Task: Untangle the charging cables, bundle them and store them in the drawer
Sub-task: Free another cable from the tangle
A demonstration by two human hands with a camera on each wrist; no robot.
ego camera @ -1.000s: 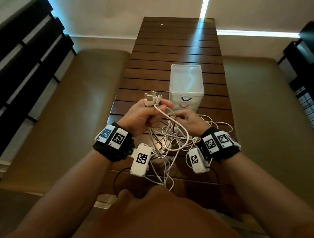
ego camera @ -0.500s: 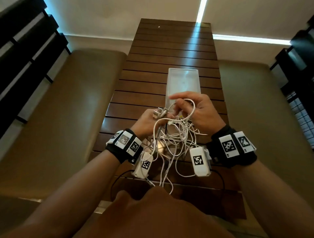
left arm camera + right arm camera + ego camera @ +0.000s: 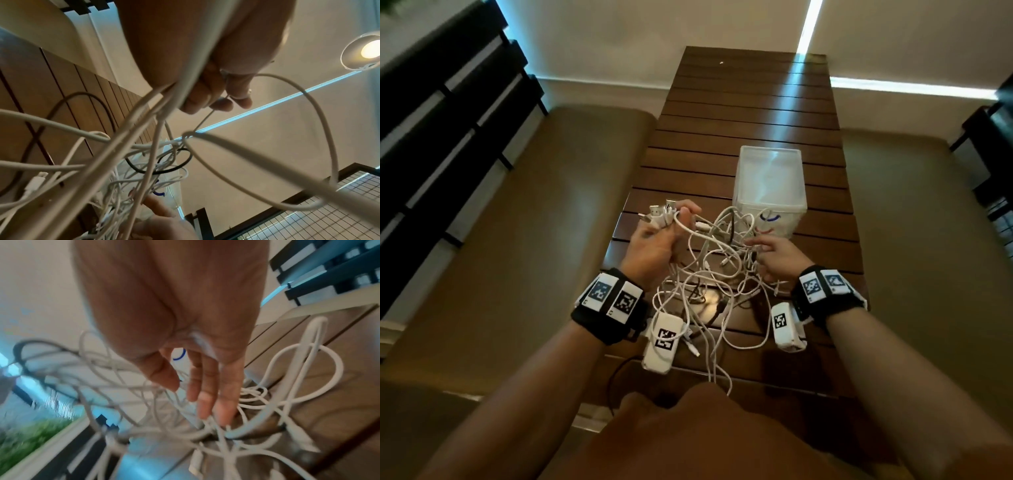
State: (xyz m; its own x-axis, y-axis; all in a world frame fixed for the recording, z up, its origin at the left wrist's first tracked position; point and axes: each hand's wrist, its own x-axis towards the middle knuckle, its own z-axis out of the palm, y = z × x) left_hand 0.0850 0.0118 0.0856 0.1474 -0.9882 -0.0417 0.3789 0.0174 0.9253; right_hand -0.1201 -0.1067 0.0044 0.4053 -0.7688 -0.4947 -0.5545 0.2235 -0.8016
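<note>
White, limp charging cables [image 3: 717,274] are hanging in a tangle between the grips, trailing onto the table [image 3: 750,113]. The left hand [image 3: 654,246] is clenching a bunch of plug ends [image 3: 662,214], the stiff parts best held, while the right hand [image 3: 779,257] is reaching loose-fingered into the loops, gripping nothing. Beyond them the translucent drawer box [image 3: 770,186] is waiting.

White cables [image 3: 709,270] w/ one black, clear drawer box [image 3: 770,188] blue/red marks, dark brown slatted table [image 3: 750,113]

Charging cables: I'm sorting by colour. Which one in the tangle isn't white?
The black cable, a thin dark loop threaded through the white charging cables in the middle of the tangle; every other strand is white.
</note>
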